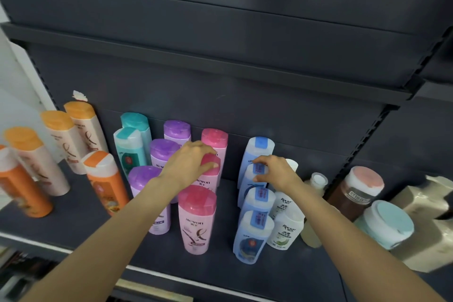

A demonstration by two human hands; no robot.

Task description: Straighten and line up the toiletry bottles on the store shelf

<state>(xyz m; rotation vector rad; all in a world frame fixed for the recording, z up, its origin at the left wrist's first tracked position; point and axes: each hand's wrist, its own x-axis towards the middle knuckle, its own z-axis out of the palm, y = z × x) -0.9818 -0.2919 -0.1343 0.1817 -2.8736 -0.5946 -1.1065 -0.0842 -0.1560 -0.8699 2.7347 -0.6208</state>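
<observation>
Toiletry bottles stand in front-to-back rows on a dark shelf (215,270). My left hand (188,163) grips the pink cap of the middle pink bottle (209,179); another pink bottle (214,141) stands behind it and one (197,218) in front. My right hand (275,173) curls over the cap of the second blue bottle (252,176) in the blue row, thumb and fingers around its top. More blue bottles (252,235) stand in front and one (259,149) behind. Purple bottles (164,154) line up left of the pink row.
Teal bottles (128,147) and orange-capped bottles (63,140) fill the left side, some tilted. White bottles (284,225) stand right of the blue row. Jars (362,186) sit on the neighbouring shelf section at right. An upper shelf (220,64) overhangs.
</observation>
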